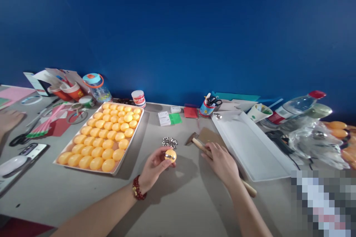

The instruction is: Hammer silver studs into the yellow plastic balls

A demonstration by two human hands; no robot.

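My left hand [155, 166], with a dark red bead bracelet at the wrist, holds an orange ball [170, 154] that carries a row of small silver pieces. Just behind it on the table lies a small pile of shiny silver pieces [169, 142]. My right hand [221, 161] rests over the wooden handle of a hammer [247, 187], its fingers bent around the handle near the metal head. Under the hammer's head end is a flat brown piece [213, 137]. A white-edged box [118, 166] full of orange balls stands at the left.
A long white tray [258, 148] lies to the right, near a plastic bottle [294, 109] and plastic bags. Small white boxes [164, 118] and a pen cup [206, 108] stand behind. Another person's hand [11, 120] shows at far left, near scissors [20, 139].
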